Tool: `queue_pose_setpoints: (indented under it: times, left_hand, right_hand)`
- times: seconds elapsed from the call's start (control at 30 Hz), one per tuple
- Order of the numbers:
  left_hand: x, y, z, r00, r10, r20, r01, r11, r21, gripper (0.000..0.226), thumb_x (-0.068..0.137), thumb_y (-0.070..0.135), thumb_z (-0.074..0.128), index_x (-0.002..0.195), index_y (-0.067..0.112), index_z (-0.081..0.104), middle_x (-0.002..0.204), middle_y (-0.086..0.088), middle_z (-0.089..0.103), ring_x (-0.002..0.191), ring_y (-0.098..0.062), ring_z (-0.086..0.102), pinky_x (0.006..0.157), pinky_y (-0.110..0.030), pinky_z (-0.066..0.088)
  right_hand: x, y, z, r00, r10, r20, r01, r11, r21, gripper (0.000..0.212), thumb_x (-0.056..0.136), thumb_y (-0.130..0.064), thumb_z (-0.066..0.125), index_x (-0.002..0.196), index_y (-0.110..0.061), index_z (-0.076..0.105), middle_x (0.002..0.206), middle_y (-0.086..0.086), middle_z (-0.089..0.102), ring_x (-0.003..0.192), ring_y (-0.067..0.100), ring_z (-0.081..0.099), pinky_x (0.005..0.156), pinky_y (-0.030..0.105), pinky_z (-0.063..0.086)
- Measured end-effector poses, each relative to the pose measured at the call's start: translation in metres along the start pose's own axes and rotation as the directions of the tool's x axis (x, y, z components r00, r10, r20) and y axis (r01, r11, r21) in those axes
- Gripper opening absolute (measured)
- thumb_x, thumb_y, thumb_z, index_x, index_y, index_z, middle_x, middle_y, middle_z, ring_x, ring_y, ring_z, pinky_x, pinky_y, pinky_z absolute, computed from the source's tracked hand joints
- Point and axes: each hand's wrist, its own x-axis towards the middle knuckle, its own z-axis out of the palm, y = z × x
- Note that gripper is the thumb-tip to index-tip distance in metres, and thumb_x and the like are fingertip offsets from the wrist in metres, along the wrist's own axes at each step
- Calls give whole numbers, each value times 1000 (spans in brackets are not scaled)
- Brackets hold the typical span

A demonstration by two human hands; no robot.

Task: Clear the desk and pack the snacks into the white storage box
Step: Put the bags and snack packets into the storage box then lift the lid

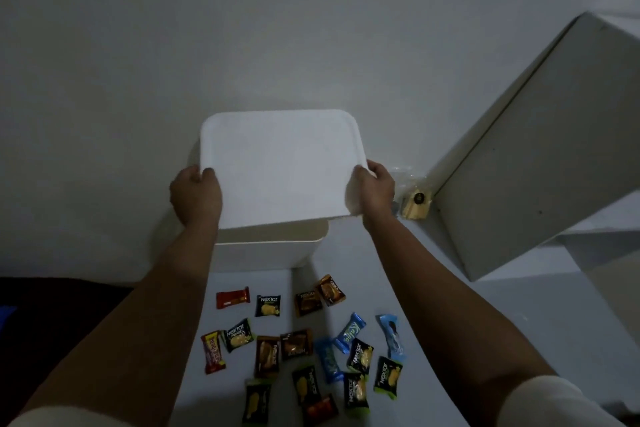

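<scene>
White flat plastic lid (280, 163) is held above the white storage box (270, 246), left hand (195, 196) and right hand (372, 191) gripping its edges; next it must go aside, before the small wrapped snacks (304, 350).

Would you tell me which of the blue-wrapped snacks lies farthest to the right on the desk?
The light blue packet, alone near the right forearm. The other blue ones, the Kejora packet and the darker blue one, lie further left among the Nextar packs.

Just one wide-angle head cam here. It looks forward and down, pretty close over the worktop (346, 274), wall behind.
</scene>
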Motion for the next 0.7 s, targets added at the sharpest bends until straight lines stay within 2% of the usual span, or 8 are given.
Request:
queue_pose_setpoints:
  times: [0.07,0.17,0.23,0.3,0.37,0.43,0.57,0.7]
  left_hand:
    - [-30,10,21,995,73,72,-73,997,-6,37,79,24,49,99,6,74,96,-15,74,88,-34,67,77,-41,54]
    - [-78,8,60,977,120,178,-118,993,-25,28,88,11,53,106,8,74,95,-8,71,84,-28,67,69,-31,49]
    - [-113,-3,86,965,138,224,-130,990,-50,33,92,14,54,121,14,71,113,-4,66,93,-23,68,75,-29,53]
    - [-148,-18,112,952,116,283,-114,993,-26,38,96,19,54,133,18,64,128,2,55,102,-17,63,87,-32,54]
    - [-177,-39,139,932,79,355,-89,996,13,41,95,17,54,136,17,62,129,5,50,104,-15,59,94,-32,52]
    - [-198,-64,165,901,43,431,-94,991,96,48,89,19,49,136,19,62,129,-2,57,107,-22,64,93,-34,55]
    - [-223,-103,209,874,-189,449,90,969,232,51,94,7,57,144,11,52,143,-12,54,118,-24,58,91,-27,44]
    - [-228,-140,227,816,-349,460,182,912,368,44,91,21,66,135,21,58,134,-12,60,106,-28,64,87,-36,56]
  right_hand:
    - [15,10,-31,997,9,-75,-9,1000,-8,30,88,-29,63,115,-22,72,107,3,75,97,24,72,86,43,62]
    - [30,32,-87,992,49,-116,-47,999,21,24,92,-20,64,112,-12,73,94,4,74,84,22,70,67,28,58]
    - [36,51,-130,986,111,-124,-102,992,77,17,97,-13,64,111,-8,72,88,7,71,75,19,65,63,24,52]
    - [46,78,-174,973,162,-167,-155,986,53,13,96,-12,66,106,-6,73,85,7,70,79,21,65,72,29,53]
    - [59,109,-217,955,202,-217,-209,978,-9,11,92,-15,70,96,-7,76,81,5,71,89,28,66,83,38,53]
    - [67,133,-250,938,255,-234,-274,960,-51,11,93,-15,68,84,-11,73,80,6,69,89,31,66,86,42,53]
    - [89,165,-295,929,325,-179,-356,917,-180,19,99,-7,59,81,-5,64,85,13,63,83,30,59,79,33,43]
    - [115,191,-312,908,405,-104,-412,820,-398,29,100,-7,54,73,-16,58,91,13,63,87,25,57,71,24,39]
